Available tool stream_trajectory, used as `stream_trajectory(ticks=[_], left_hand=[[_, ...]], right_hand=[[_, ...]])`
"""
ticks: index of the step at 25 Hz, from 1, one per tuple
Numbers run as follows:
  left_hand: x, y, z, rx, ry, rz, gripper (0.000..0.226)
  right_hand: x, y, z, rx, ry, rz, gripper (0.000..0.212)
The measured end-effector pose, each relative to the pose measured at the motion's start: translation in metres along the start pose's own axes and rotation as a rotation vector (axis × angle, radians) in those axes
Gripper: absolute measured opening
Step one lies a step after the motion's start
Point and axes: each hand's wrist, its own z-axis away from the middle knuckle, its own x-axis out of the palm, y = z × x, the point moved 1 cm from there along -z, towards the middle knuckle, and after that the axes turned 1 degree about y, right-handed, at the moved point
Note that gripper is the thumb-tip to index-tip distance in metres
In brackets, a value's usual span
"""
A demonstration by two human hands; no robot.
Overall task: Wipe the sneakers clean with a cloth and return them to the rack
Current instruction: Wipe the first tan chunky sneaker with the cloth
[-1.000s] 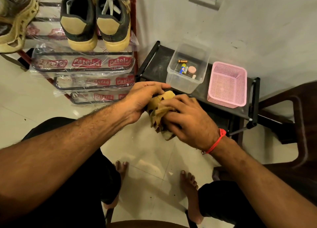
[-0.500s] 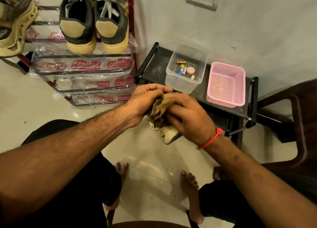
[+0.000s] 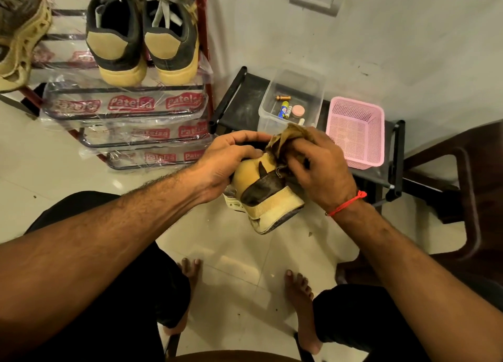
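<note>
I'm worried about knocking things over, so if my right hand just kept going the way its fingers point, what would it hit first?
Your right hand, gripping the cloth against the sneaker, points up and left. It would probably meet the clear plastic box of batteries on the black shelf first, though depth is hard to judge here.

The sneaker (image 3: 265, 195), almost hidden under both hands a second ago, now shows its tan heel and dark side panel, sole edge tilted toward the floor. The right hand (image 3: 315, 171) shifts its cloth (image 3: 283, 141) up to the sneaker's collar, away from its side. The left hand (image 3: 226, 163) now grips the sneaker's top edge, fingers curled over it.
</note>
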Motion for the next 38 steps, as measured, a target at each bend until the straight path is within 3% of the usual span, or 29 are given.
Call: stream_trajectory(ticks=[2, 5, 6, 10, 14, 17, 19, 21, 23, 28, 31, 35, 38], left_hand=[[-0.001, 0.0, -0.001, 0.0, -0.012, 0.024, 0.038], [-0.003, 0.0, 0.0, -0.009, -0.012, -0.006, 0.041], [-0.003, 0.001, 0.0, -0.009, -0.014, -0.008, 0.041], [-0.009, 0.007, -0.001, 0.038, 0.053, -0.011, 0.039], [-0.014, 0.016, 0.002, 0.129, 0.02, -0.302, 0.037], [-0.012, 0.019, 0.003, 0.157, -0.01, -0.645, 0.037], [-0.008, 0.009, 0.001, 0.181, 0.008, -0.741, 0.027], [-0.005, -0.001, 0.0, 0.271, 0.134, -0.849, 0.01], [-0.006, -0.003, 0.002, 0.37, 0.221, -0.955, 0.012], [-0.01, 0.015, 0.025, 0.746, 0.074, -1.13, 0.021], [-0.01, 0.036, 0.03, 0.685, 0.144, -1.066, 0.015], [-0.001, 0.044, 0.032, 0.575, 0.437, -0.761, 0.008], [0.006, 0.024, 0.034, 0.553, 0.467, -0.65, 0.013]], right_hand=[[0.006, -0.013, 0.007, -0.082, 0.0, 0.005, 0.016], [0.02, -0.052, 0.023, -0.418, -0.209, -0.011, 0.014], [0.018, -0.049, 0.021, -0.444, -0.259, -0.001, 0.015], [0.0, 0.016, 0.004, -0.079, -0.156, 0.016, 0.018], [-0.003, 0.036, 0.009, 0.21, -0.173, -0.03, 0.018], [0.002, 0.026, 0.007, 0.237, -0.215, -0.104, 0.019], [0.005, 0.022, 0.008, 0.242, -0.238, -0.13, 0.02], [0.008, 0.016, 0.01, 0.226, -0.262, -0.144, 0.02], [0.009, 0.011, 0.013, 0.198, -0.28, -0.161, 0.019], [-0.004, 0.007, 0.009, 0.176, -0.198, -0.201, 0.015], [-0.013, -0.001, 0.003, 0.157, -0.119, -0.242, 0.01], [-0.018, -0.018, 0.004, 0.186, -0.023, -0.332, 0.023], [-0.014, -0.029, 0.006, 0.24, 0.012, -0.422, 0.03]])
